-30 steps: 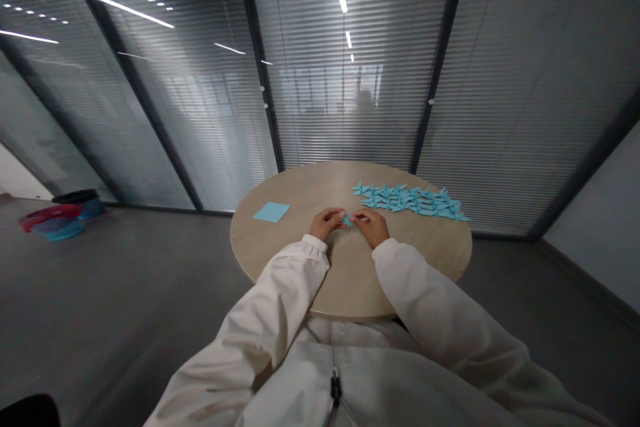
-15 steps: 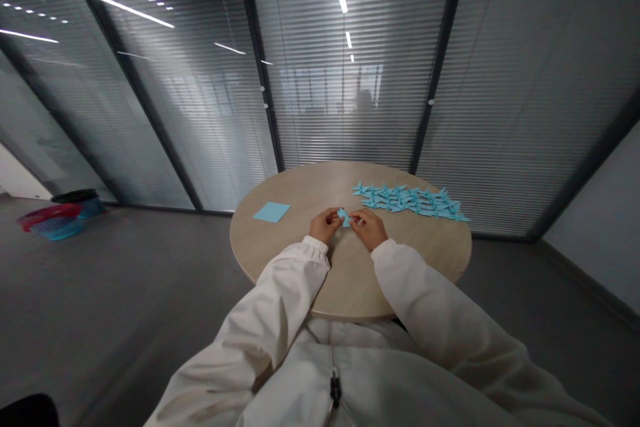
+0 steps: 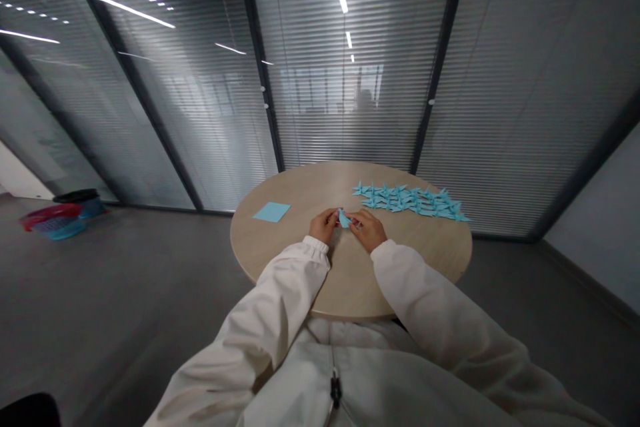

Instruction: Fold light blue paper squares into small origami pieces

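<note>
Between my two hands is a small folded piece of light blue paper (image 3: pixel 344 219), held just over the middle of the round table (image 3: pixel 345 280). My left hand (image 3: pixel 323 225) pinches its left side, while the fingers of my right hand (image 3: pixel 369 229) are closed on its right side. Fingertips cover part of the paper, so its exact folds cannot be made out. Behind my right hand, several folded light blue paper cranes (image 3: pixel 410 200) lie in close rows. A flat stack or sheet of square blue paper (image 3: pixel 272 212) rests to the left of my left hand.
A glass partition with blinds (image 3: pixel 345 127) stands right behind the table. On the floor at the far left are a red and blue basket (image 3: pixel 56 221) and a dark-rimmed container (image 3: pixel 80 198). A black rounded object (image 3: pixel 30 410) shows at the lower left corner.
The folded paper has turned slightly between my fingers and shows a smoother, more upright face. My right fingers have shifted a little; the cranes and the square paper have not moved.
</note>
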Motion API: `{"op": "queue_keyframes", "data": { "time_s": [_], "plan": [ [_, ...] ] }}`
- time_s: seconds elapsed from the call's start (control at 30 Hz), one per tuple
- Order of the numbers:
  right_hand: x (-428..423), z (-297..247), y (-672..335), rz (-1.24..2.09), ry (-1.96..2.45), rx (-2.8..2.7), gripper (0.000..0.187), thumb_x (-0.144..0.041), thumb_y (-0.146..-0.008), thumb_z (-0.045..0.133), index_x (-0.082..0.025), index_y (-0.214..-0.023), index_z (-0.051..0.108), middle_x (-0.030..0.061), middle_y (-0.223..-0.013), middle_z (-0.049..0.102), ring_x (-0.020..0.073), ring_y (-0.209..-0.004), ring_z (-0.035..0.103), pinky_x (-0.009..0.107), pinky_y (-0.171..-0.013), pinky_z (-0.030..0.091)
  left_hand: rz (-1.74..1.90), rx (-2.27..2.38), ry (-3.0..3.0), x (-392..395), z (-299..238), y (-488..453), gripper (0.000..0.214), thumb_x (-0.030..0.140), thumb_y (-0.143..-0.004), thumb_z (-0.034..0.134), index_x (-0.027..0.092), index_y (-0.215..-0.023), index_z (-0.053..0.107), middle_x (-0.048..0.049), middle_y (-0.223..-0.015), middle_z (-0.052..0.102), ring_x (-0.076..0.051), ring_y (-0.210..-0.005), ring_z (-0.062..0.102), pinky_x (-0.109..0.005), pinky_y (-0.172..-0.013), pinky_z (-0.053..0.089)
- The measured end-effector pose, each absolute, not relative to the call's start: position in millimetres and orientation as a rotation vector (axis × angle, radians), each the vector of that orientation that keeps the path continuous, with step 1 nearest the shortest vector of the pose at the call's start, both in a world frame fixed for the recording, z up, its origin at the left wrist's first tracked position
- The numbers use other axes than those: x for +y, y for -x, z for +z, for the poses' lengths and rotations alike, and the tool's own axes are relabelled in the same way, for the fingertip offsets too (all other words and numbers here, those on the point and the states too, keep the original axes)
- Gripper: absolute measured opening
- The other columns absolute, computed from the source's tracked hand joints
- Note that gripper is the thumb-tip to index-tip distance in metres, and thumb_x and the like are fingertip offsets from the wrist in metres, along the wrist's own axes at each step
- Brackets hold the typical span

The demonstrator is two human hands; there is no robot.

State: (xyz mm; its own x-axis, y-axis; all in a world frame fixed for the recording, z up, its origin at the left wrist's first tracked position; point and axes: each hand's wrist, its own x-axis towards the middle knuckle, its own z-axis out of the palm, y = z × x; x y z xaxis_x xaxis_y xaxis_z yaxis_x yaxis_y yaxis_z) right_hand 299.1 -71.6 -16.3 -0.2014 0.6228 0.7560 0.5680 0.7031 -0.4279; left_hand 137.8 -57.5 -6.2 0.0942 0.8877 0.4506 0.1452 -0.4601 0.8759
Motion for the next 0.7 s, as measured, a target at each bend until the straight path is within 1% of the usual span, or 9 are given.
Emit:
{"op": "queue_keyframes", "data": {
  "time_s": [0.17, 0.27, 0.33, 0.4, 0.47, 0.53, 0.7],
  "plan": [
    [-73.8, -14.2, -297.7, 0.133, 0.895, -1.883, 0.033, -0.014, -0.076, 0.053, -0.023, -0.106, 0.064, 0.0036, -0.081, 0.057, 0.0146, -0.071, 0.055, 0.027, -0.070, 0.047, 1.423, 1.030, -1.655, -59.1, -3.5, -138.9, 0.037, 0.045, -0.079, 0.051, 0.013, -0.092, 0.065, -0.0056, -0.079, 0.067, -0.013, -0.060, 0.063, -0.025, -0.057, 0.054],
    [-71.2, -13.8, -298.3, 0.232, 0.918, -1.778, 0.030, -0.016, -0.074, 0.053, -0.022, -0.100, 0.066, 0.0036, -0.080, 0.057, 0.0145, -0.069, 0.054, 0.026, -0.064, 0.046, 1.400, 0.931, -1.550, -60.1, -0.7, -139.9, 0.043, 0.049, -0.077, 0.053, 0.012, -0.093, 0.065, -0.0069, -0.082, 0.066, -0.015, -0.069, 0.063, -0.027, -0.060, 0.055],
    [-67.4, -14.1, -299.6, 0.329, 0.944, -1.669, 0.026, -0.020, -0.073, 0.053, -0.021, -0.095, 0.067, 0.0039, -0.083, 0.059, 0.0150, -0.071, 0.054, 0.026, -0.062, 0.046, 1.358, 0.823, -1.482, -60.1, 0.4, -140.8, 0.046, 0.050, -0.072, 0.058, 0.012, -0.097, 0.064, -0.0079, -0.088, 0.066, -0.017, -0.077, 0.063, -0.030, -0.065, 0.055],
    [-63.5, -14.7, -301.0, 0.448, 0.971, -1.576, 0.023, -0.025, -0.071, 0.055, -0.020, -0.090, 0.067, 0.0033, -0.083, 0.061, 0.0156, -0.072, 0.055, 0.027, -0.065, 0.046, 1.326, 0.753, -1.438, -59.7, 0.6, -141.7, 0.049, 0.047, -0.066, 0.066, 0.013, -0.100, 0.063, -0.0080, -0.091, 0.065, -0.018, -0.079, 0.062, -0.032, -0.068, 0.055],
    [-61.0, -15.0, -301.6, 0.574, 0.979, -1.527, 0.024, -0.029, -0.069, 0.058, -0.018, -0.088, 0.066, 0.0024, -0.079, 0.062, 0.0162, -0.072, 0.055, 0.028, -0.067, 0.046, 1.324, 0.747, -1.419, -59.4, 0.4, -142.4, 0.051, 0.045, -0.060, 0.071, 0.013, -0.099, 0.063, -0.0077, -0.090, 0.066, -0.017, -0.078, 0.062, -0.033, -0.069, 0.055],
    [-61.0, -14.5, -301.2, 0.674, 0.957, -1.520, 0.024, -0.033, -0.068, 0.059, -0.017, -0.085, 0.066, 0.0021, -0.076, 0.062, 0.0165, -0.072, 0.056, 0.028, -0.068, 0.046, 1.335, 0.789, -1.425, -59.9, 0.6, -142.5, 0.050, 0.043, -0.056, 0.073, 0.012, -0.094, 0.064, -0.0069, -0.084, 0.066, -0.017, -0.074, 0.061, -0.032, -0.066, 0.054],
    [-66.4, -10.4, -299.5, 0.751, 0.907, -1.546, 0.025, -0.040, -0.070, 0.060, -0.017, -0.078, 0.064, 0.0023, -0.076, 0.063, 0.0164, -0.073, 0.057, 0.028, -0.071, 0.045, 1.341, 0.935, -1.581, -63.6, 4.3, -140.4, 0.042, 0.042, -0.054, 0.074, 0.012, -0.081, 0.067, -0.0045, -0.071, 0.064, -0.015, -0.065, 0.058, -0.026, -0.056, 0.050]
  ]
}}
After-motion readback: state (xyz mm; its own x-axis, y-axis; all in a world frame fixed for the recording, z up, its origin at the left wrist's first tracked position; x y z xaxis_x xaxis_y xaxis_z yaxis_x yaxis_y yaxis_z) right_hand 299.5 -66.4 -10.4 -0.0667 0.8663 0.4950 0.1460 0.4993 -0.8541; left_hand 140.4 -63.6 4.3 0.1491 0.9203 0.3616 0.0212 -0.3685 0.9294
